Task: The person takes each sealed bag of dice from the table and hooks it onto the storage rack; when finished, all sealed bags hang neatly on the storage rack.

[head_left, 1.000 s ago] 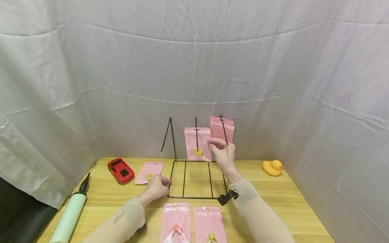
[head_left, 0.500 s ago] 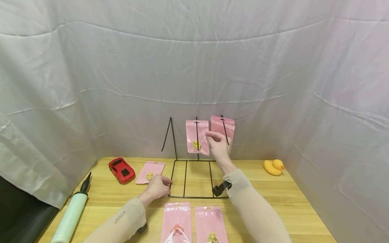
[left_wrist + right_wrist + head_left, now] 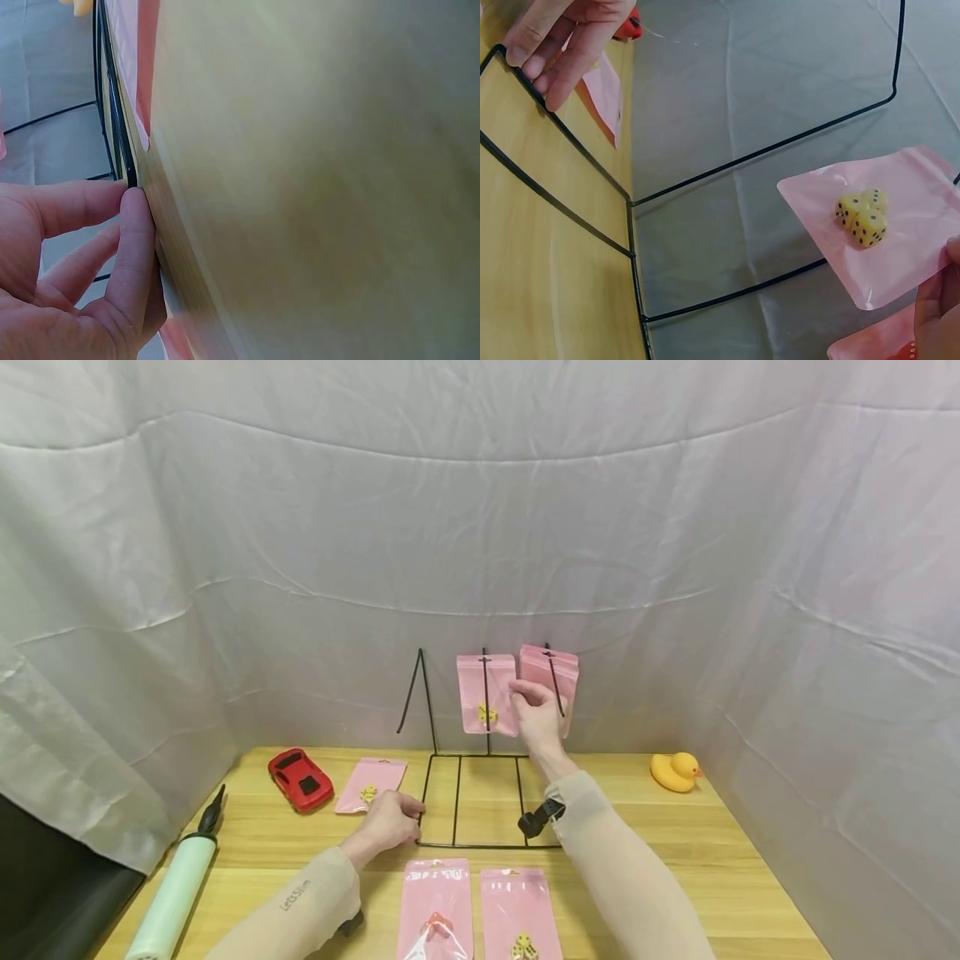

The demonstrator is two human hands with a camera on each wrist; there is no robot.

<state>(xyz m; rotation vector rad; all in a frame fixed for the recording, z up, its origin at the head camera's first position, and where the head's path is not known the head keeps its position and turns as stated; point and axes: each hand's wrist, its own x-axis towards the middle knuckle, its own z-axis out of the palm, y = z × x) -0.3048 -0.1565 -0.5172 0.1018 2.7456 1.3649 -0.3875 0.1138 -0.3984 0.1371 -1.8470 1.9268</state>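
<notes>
- my right hand has thumb and fingertips pinching the right edge of a flat pink plastic pouch with yellow dice; i judge that an edge hold keeps my fingers off the slot and the wire.
- that pouch is up on the middle black wire hook, near its back end; the hook runs down in front of its face, so it appears threaded through the slot at the top. whether the hook or my pinch carries its weight, i cannot tell.
- the right wrist view shows the pouch's lower end tilted, with the dice gathered near it, probably because loose dice slide to the bottom.
- my left hand pinches the left side of the black wire stand's base between thumb and fingers, close to the front corner; i take this as bracing, since so light a frame could skid or tip.
- on the right hook hang overlapping pink plastic pouches, just beside my right hand; they seem to share one hook by their top slots.
- a pink pouch with yellow dice lies flat beyond my left hand, partly hidden by it.
- nearer me lie a pink pouch with small red pieces and another pink pouch with yellow dice, side by side, slots pointing toward the stand, perhaps for easy picking up.
</notes>
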